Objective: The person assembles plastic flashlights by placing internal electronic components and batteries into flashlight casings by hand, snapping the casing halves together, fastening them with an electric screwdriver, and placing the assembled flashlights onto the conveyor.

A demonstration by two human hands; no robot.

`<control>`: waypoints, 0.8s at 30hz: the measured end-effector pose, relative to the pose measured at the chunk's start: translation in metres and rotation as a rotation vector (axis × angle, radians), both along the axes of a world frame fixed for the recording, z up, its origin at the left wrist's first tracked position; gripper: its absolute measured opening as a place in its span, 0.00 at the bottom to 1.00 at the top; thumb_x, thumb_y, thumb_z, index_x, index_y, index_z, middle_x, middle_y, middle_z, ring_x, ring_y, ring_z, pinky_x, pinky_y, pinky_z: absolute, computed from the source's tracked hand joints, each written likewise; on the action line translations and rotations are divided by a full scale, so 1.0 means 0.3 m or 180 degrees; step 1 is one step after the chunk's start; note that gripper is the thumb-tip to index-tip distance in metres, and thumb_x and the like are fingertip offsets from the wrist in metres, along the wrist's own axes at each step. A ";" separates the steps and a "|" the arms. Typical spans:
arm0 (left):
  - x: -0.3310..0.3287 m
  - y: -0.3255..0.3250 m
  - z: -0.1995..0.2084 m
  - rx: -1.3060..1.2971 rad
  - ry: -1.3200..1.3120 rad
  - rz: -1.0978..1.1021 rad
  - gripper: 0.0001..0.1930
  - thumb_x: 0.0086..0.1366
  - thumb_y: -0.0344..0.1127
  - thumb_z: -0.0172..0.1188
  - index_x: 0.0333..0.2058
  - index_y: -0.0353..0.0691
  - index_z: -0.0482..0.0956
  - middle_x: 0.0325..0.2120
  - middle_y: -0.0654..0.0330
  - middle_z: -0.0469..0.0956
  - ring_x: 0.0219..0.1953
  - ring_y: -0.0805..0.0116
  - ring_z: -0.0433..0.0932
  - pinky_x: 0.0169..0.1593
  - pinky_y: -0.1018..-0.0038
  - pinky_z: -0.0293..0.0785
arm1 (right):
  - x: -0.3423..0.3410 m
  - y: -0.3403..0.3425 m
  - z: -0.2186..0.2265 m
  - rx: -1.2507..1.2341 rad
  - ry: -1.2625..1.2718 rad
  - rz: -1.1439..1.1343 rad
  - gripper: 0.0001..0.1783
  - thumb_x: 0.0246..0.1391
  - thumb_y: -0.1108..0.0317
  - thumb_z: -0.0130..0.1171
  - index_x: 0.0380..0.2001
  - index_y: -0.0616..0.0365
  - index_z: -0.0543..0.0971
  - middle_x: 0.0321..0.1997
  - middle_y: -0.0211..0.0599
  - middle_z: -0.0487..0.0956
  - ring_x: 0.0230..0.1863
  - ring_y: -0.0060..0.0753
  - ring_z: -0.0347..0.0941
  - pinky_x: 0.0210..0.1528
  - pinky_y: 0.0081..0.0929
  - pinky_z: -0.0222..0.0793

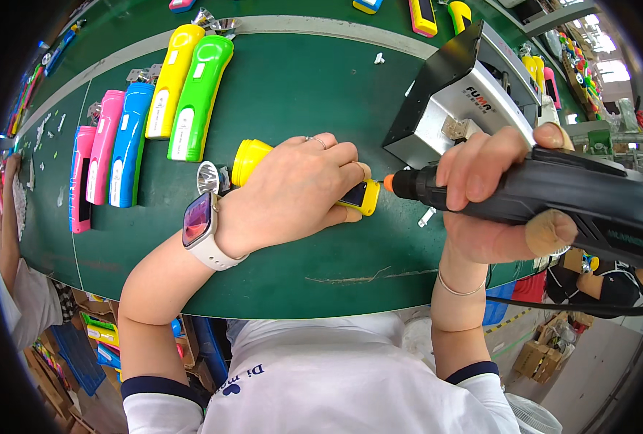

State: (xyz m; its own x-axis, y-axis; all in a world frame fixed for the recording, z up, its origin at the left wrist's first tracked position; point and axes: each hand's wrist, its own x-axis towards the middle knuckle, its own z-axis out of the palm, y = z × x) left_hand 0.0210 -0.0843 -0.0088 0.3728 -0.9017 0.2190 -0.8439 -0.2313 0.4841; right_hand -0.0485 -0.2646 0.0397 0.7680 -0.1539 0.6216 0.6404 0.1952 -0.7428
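Note:
My left hand (292, 177) is closed over a yellow flashlight (249, 160) that lies on the green table, covering most of its body. The flashlight's wide head shows on the left of the hand and its tail end, with a dark panel, on the right. In my right hand (484, 181) is a black electric screwdriver (596, 195), held level and pointing left. Its orange tip (388, 183) is right by the flashlight's tail end; whether they touch I cannot tell. Beside the flashlight's head sits a loose silver reflector (208, 178).
Several pink, blue, yellow and green flashlights (200, 101) stand in a row at the left. A silver and black machine (455, 98) is at the right, near the screwdriver. Small white pieces (427, 217) lie on the table (307, 87). Another person's arm (9, 217) shows at the far left.

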 end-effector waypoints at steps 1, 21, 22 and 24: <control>0.000 0.002 0.004 0.0051 -0.0006 0.0001 0.21 0.47 0.41 0.68 0.40 0.41 0.77 0.33 0.63 0.73 0.39 0.63 0.72 0.42 0.69 0.69 | -0.003 -0.002 0.002 0.0003 0.0019 -0.0003 0.41 0.49 0.29 0.49 0.51 0.54 0.63 0.21 0.29 0.67 0.15 0.24 0.62 0.22 0.26 0.63; 0.001 -0.002 -0.007 0.0073 -0.0018 0.0041 0.20 0.48 0.41 0.66 0.40 0.42 0.77 0.33 0.62 0.73 0.39 0.62 0.72 0.42 0.68 0.68 | 0.015 0.015 -0.026 -0.0558 0.0499 0.0187 0.39 0.47 0.33 0.54 0.50 0.54 0.64 0.21 0.32 0.69 0.16 0.27 0.65 0.21 0.27 0.65; 0.001 -0.005 -0.007 0.0087 -0.0019 0.0028 0.20 0.48 0.41 0.67 0.40 0.42 0.77 0.33 0.62 0.73 0.39 0.62 0.72 0.42 0.68 0.68 | 0.013 0.020 -0.024 -0.0399 0.0603 0.0104 0.39 0.47 0.34 0.55 0.50 0.55 0.64 0.21 0.33 0.69 0.15 0.28 0.65 0.21 0.28 0.64; 0.000 -0.005 -0.001 0.0100 -0.0046 0.0014 0.20 0.48 0.41 0.67 0.40 0.43 0.77 0.33 0.62 0.73 0.39 0.62 0.72 0.42 0.68 0.68 | 0.016 0.017 -0.030 -0.0165 0.0606 0.0165 0.36 0.47 0.40 0.59 0.49 0.56 0.64 0.21 0.35 0.69 0.15 0.29 0.65 0.20 0.28 0.64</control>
